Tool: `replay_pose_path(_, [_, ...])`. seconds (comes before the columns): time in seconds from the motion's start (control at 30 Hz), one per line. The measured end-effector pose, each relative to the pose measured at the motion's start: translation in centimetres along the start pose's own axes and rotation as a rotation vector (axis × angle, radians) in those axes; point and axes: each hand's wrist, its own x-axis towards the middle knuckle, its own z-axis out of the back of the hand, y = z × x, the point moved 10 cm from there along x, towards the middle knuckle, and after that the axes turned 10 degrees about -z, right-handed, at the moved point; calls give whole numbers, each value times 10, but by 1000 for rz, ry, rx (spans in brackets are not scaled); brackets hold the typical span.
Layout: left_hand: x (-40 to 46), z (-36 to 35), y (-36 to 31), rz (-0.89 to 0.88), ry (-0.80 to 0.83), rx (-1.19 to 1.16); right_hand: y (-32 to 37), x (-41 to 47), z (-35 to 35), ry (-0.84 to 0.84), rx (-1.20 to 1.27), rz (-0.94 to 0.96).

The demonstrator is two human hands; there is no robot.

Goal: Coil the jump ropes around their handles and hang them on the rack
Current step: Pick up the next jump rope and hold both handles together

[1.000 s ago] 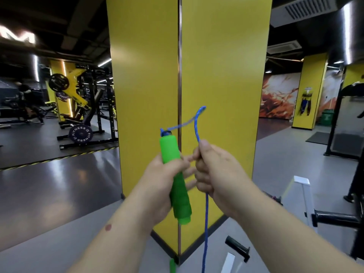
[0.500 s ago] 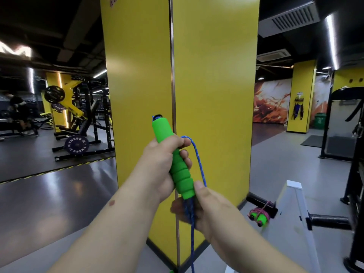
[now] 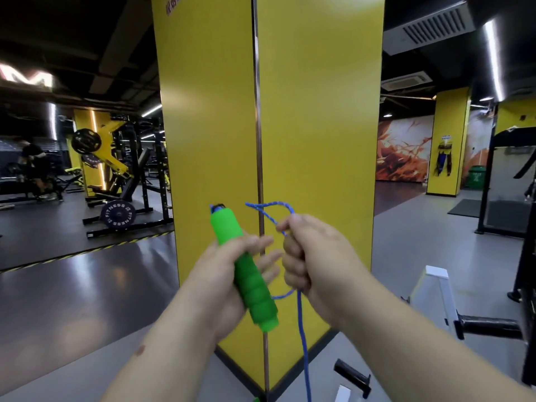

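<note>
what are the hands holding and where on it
The left hand grips the green foam handle around its middle. The right hand grips the blue rope just below a loop that sticks up from the fist.

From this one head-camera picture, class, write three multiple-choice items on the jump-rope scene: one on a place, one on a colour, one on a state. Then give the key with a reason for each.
1. Where does the loop of the blue rope stand?
A. Above the right hand
B. On the floor
C. Round the left wrist

2. What colour is the foam handle?
A. Red
B. Green
C. Black

3. How is the left hand engaged?
A. Hanging idle
B. Flat against the yellow pillar
C. Holding the handle

Key: 1 A, the loop rises from the right hand's pinch; 2 B, the foam is bright green; 3 C, the thumb and fingers lie round the handle's middle.
</note>
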Motion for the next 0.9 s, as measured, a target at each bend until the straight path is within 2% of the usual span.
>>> replay_pose_path(0.07, [-25, -17, 22, 71, 144, -59, 27, 17, -14, 32, 28, 21])
replay_pose_path(0.13, [-38, -25, 34, 91, 183, -76, 44, 26, -24, 78, 25, 16])
replay_pose_path(0.2, [-35, -28, 31, 81, 146, -103, 43, 31, -21, 98, 23, -11])
replay_pose_path(0.27, [-19, -26, 15, 34, 71, -160, 31, 26, -4, 41, -8, 22])
replay_pose_path(0.33, [0, -28, -9, -2, 19, -219, -2, 7, 14, -46, -145, 96])
replay_pose_path(0.4, [16, -36, -28, 9, 26, -239, -53, -10, 12, -7, -183, -8])
replay_pose_path(0.47, [27, -41, -44, 2, 43, -236, -99, -22, -2, 124, -91, -223])
replay_pose_path(0.5, [32, -39, -51, -16, 39, -228, -105, -26, -6, 167, -86, -260])
replay_pose_path(0.57, [38, -24, -54, -45, 25, -127, -88, -19, -2, 151, -101, -208])
replay_pose_path(0.63, [29, -5, -37, -9, 18, 19, -52, -3, 3, 84, 10, -148])
replay_pose_path(0.7, [5, 1, -6, 66, 95, 82, -12, 17, -3, 81, 148, -111])
replay_pose_path(0.8, [-36, -16, 37, 146, 262, -5, 26, 42, -21, 108, 183, -104])
replay_pose_path(0.9, [-34, -19, 37, 103, 222, -102, 18, 45, -21, 123, 113, -147])
